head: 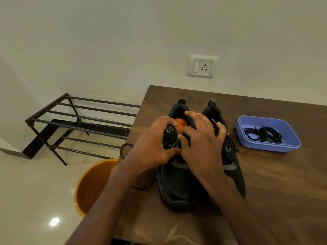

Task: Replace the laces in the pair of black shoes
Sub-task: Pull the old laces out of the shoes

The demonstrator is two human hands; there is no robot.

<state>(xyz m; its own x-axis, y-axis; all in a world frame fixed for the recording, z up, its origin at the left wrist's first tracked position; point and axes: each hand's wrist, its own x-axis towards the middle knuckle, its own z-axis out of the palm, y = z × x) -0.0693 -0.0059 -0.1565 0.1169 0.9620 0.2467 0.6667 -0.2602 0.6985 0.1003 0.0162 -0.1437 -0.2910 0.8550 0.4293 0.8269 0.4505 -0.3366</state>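
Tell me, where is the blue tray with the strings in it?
In the head view, the blue tray sits on the wooden table, on the right, just beside the right black shoe. It holds a bundle of black laces.

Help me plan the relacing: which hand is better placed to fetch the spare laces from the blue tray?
Right. The right hand is nearer the blue tray holding the spare laces; the left hand grips the left shoe's tongue.

A dark wooden tabletop (pixel 265 183) fills the lower right. At 9 o'clock from it stands a black metal rack (pixel 70 121) on the pale tiled floor (pixel 35 191). An orange bucket (pixel 90 186) sits at 7 o'clock. A white wall socket (pixel 201 66) is at 12 o'clock.
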